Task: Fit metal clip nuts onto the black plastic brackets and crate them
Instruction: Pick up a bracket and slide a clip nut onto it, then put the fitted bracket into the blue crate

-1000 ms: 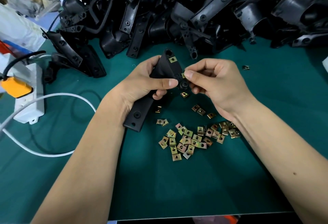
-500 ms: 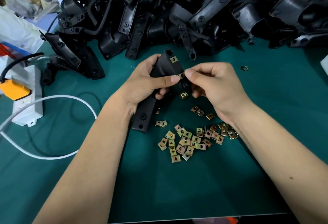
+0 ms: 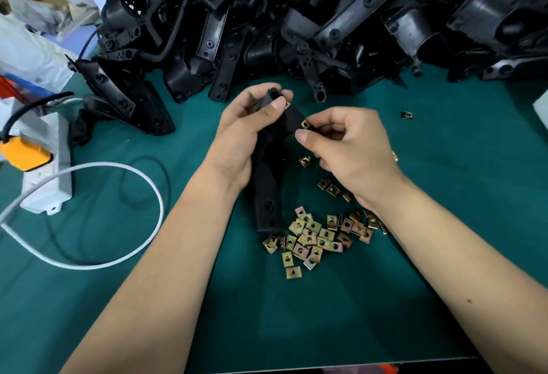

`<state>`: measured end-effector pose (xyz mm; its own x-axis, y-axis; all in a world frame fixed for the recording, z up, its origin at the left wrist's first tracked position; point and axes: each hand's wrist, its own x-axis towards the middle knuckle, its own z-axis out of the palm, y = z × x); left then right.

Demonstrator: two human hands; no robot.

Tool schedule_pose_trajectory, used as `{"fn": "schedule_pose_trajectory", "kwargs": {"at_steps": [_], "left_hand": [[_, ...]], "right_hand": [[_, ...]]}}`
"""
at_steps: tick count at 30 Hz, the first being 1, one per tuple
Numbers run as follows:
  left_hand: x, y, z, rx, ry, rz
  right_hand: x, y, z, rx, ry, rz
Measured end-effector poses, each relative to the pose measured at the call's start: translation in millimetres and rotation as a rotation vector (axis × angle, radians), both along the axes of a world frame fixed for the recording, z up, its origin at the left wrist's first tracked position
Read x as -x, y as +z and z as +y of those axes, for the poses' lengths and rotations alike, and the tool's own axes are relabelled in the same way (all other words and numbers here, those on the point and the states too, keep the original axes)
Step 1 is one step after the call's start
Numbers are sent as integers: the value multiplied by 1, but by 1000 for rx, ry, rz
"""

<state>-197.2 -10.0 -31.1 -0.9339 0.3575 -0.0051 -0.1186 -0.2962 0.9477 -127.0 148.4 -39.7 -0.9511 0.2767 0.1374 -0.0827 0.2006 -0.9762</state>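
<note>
Nuts [image 3: 314, 237] loose in a heap on the green desk [image 3: 444, 225], nearest. Above them, bracket [image 3: 268, 184]: left hand [image 3: 240, 133] wraps its upper end, lower end touching the heap. Right hand [image 3: 347, 142] pinches a clip nut [image 3: 305, 123] on the bracket's edge. Bracket pile [image 3: 296, 24] behind.

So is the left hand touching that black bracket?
Touching. The head view shows the left hand with its fingers curled round the black bracket, thumb pressed on its top.

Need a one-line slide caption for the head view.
Left hand holds a black bracket while the right hand fits a clip nut; loose nuts below.
</note>
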Motion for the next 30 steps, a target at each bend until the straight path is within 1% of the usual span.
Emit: {"fn": "schedule_pose_trajectory", "kwargs": {"at_steps": [5,10,16,21,24,27,30], "left_hand": [[-3,0,8,44,99,-24],[-6,3,9,84,129,-7],[-6,3,9,109,138,11],[-13,7,15,11,226,21],[-23,20,28,-18,213,32],[-38,39,59,-11,205,56],[-57,61,101,3,150,91]], "right_hand": [[9,-2,-6,-74,-71,-37],[11,-2,-7,-134,-64,-55],[11,-3,-6,-153,-76,-42],[6,7,-9,-105,-59,12],[0,17,-2,-78,-52,51],[-14,31,17,-7,-107,104],[-41,51,51,76,-177,179]]}}
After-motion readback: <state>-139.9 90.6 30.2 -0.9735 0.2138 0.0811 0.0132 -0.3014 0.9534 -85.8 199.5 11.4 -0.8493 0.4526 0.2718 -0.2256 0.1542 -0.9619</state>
